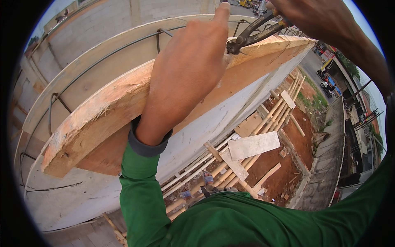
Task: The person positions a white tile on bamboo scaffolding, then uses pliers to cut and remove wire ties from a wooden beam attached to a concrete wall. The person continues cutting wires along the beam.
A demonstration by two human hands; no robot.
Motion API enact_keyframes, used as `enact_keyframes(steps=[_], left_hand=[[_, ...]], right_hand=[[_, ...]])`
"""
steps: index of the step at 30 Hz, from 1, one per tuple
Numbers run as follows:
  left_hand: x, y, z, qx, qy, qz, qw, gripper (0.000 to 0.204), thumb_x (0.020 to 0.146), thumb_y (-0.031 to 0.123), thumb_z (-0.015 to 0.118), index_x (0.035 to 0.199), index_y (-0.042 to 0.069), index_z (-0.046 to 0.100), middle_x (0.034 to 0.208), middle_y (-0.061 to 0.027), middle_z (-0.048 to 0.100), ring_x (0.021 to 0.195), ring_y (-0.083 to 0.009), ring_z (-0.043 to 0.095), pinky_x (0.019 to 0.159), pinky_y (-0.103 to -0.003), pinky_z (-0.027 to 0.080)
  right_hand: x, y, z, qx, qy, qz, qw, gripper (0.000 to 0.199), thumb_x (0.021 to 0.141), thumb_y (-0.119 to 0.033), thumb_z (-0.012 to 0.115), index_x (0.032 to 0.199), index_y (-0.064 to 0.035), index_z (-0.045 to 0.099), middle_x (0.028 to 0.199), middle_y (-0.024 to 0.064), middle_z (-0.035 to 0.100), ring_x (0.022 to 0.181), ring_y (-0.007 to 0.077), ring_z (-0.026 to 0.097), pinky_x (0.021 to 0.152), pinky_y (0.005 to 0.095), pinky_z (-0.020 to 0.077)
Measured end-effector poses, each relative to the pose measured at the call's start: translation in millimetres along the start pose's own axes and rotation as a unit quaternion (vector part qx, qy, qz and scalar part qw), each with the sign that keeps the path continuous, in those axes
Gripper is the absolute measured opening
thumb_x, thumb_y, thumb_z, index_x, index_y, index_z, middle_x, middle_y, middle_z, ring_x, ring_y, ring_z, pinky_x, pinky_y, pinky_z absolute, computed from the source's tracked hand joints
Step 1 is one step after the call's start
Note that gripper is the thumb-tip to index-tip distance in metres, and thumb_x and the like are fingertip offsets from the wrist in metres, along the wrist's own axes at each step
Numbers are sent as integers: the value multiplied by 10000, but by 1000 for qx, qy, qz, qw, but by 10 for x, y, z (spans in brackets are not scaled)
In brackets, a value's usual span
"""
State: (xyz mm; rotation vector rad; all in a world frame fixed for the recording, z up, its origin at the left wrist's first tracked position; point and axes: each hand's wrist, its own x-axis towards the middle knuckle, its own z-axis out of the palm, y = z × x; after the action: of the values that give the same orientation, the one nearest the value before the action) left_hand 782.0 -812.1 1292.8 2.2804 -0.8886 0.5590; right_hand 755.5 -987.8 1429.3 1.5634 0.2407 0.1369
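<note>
Left hand [185, 70] in green sleeve with grey cuff lies palm-down over rough pale wooden plank [103, 111], fingers together and curled over its far edge, index finger stretched up. Plank sits tilted along top of white-painted formwork board [197, 131], high above ground. Right hand [312, 18] at top right, fingers clamped on handles of dark metal pincers [255, 33]; pincer head touches plank's top edge just beside left hand. Bent steel rebar [94, 61] runs behind plank over grey concrete. Far below: bamboo poles [271, 119], loose boards on red earth, street at right
</note>
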Motion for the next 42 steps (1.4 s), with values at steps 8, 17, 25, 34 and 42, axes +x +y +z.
enact_keyframes(steps=[8, 17, 25, 34, 42], left_hand=[[86, -406, 457, 59, 151, 122, 979, 269, 790, 50, 716, 1013, -101, 704, 802, -288, 691, 819, -457, 719, 765, -502, 584], [129, -313, 416, 48, 71, 90, 992, 122, 774, 47, 717, 791, -73, 702, 794, -307, 677, 817, -473, 710, 769, -512, 583], [106, -368, 395, 47, 98, 92, 990, 106, 770, 26, 694, 772, -80, 693, 799, -321, 662, 800, -477, 700, 759, -523, 576], [111, -423, 452, 43, 128, 119, 984, 95, 812, 13, 657, 807, -67, 708, 810, -301, 679, 799, -456, 711, 755, -512, 580], [88, -403, 426, 55, 131, 129, 981, 106, 841, 14, 629, 799, -49, 703, 781, -281, 677, 797, -446, 712, 762, -503, 580]], right_hand=[[-319, -215, 248, 745, -441, 61, 496, 287, 917, -197, 835, 940, 1, 630, 833, 143, 629, 496, 212, 605, 442, 374, 489], [-792, -674, 590, 339, 184, 51, 921, 325, 947, -161, 753, 1201, -33, 597, 979, 120, 658, 944, 196, 700, 752, 334, 631], [-892, -694, 467, 296, 104, 88, 945, 276, 1041, -295, 686, 1098, -36, 609, 807, 75, 675, 679, 172, 693, 576, 317, 567], [-786, -426, 272, 765, -248, 44, 593, 323, 952, -284, 773, 1003, -3, 620, 709, 97, 616, 578, 168, 648, 493, 365, 487], [-979, -822, 566, 237, 205, 105, 944, 391, 934, -167, 760, 1265, -49, 588, 961, 112, 644, 959, 269, 645, 847, 428, 552]])
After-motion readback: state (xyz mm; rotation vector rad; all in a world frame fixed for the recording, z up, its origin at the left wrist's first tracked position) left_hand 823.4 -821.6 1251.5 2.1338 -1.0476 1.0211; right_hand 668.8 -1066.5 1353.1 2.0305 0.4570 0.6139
